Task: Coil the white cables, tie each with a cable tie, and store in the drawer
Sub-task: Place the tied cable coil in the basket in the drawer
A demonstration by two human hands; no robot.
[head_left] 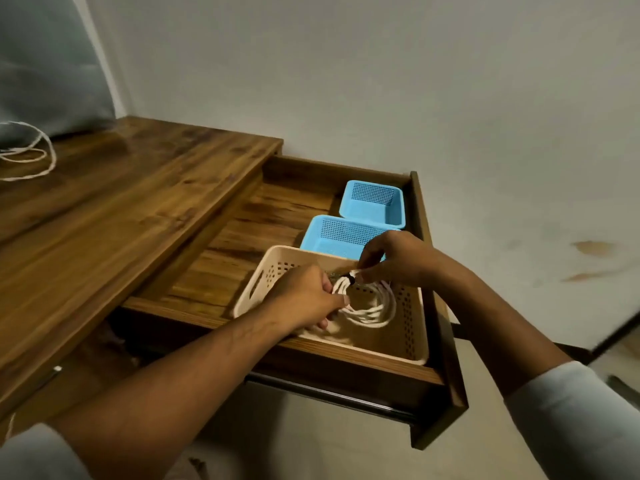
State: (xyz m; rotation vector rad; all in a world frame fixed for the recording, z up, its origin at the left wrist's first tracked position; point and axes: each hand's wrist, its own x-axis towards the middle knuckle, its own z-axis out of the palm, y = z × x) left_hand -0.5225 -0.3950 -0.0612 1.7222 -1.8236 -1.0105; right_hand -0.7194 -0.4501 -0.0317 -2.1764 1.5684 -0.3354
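The coiled white cable (372, 308) is held over the beige basket (411, 325) in the open drawer (346, 371). Its side is gripped by the left hand (301, 296); the black cable tie (352, 279) is pinched by the right hand (391, 258). The tie should be pulled snug, with the loops kept together.
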